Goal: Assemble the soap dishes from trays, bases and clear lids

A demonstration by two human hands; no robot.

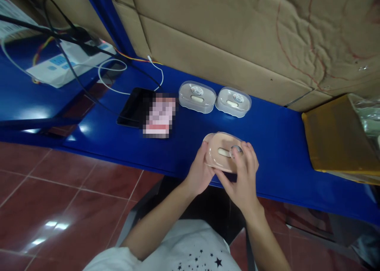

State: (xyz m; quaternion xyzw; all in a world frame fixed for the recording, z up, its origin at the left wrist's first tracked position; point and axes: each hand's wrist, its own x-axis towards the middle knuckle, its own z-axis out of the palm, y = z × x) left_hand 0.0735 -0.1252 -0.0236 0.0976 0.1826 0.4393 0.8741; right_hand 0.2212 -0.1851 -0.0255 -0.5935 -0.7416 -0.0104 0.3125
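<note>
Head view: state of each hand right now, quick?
Left hand: holding the clear-covered, pinkish-beige oval plastic box by its left end.
Right hand: holding the same box at its right end.

At the back of our blue desk (276,144) we see cardboard (225,37) marked with red lines. To the left lie a black phone (133,107) and, against it, something pink (160,114) too pixelated to make out. Farther left we have a white power strip (59,71) among cables (113,91); at right, a taped box (332,136).
</note>
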